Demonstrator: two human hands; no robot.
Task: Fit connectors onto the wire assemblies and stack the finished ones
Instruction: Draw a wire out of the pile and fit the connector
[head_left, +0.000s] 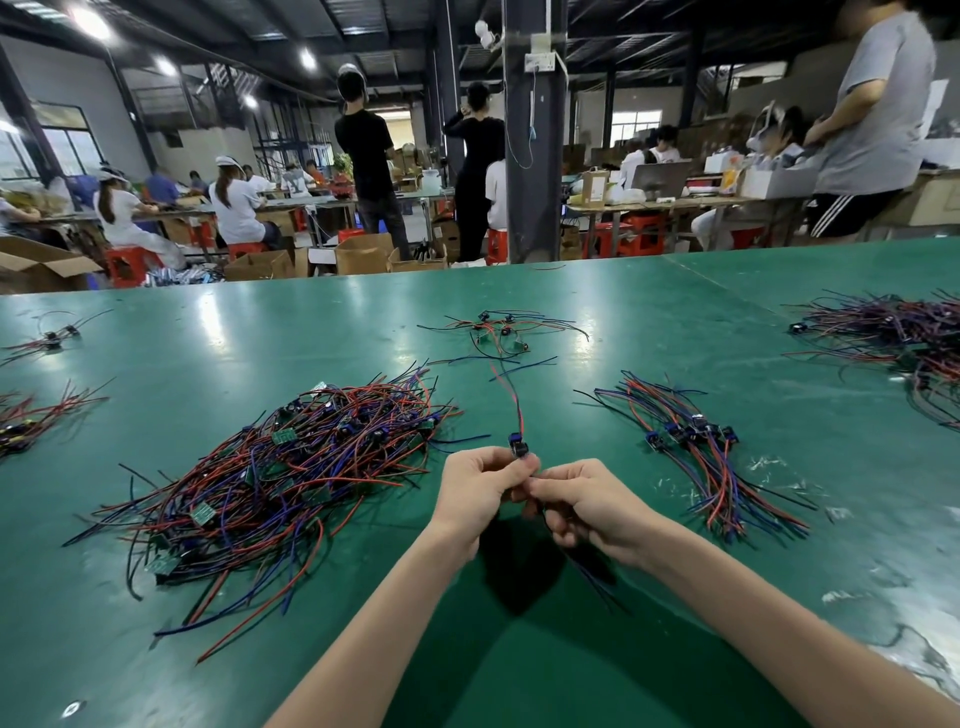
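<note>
Head view of a green worktop (597, 312) with a person's two forearms reaching in from the lower edge. The left hand (478, 488) and right hand (584, 506) are brought together at the centre of the view, fingertips touching. The left hand pinches a small black-and-blue connector (518, 448) between thumb and forefinger. The right hand has its fingers curled round the wire assembly (518, 413) just beside that connector. The assembly's red and dark leads run away from the connector across the worktop, and further dark leads emerge beneath the right hand and trail toward the viewer. Whether the connector is fully seated cannot be told. To the left of the hands lies a large tangled pile (291, 467) of red, blue and black leads with small green boards among them. To the right lies an ordered stack (696, 447), its blue-and-black connectors grouped together and its leads fanned in one direction. Pale scuffs mark the worktop near this stack. A small loose group (498, 332) of assemblies lies farther back, beyond the hands. A dense heap (893, 332) occupies the far right, and two small clusters (31, 410) lie at the left edge. Behind the worktop, a dark pillar (535, 156) rises at centre. Cardboard boxes (363, 254) stand on the floor beside it, and seated and standing workers (234, 208) occupy further benches with red stools (130, 262).
</note>
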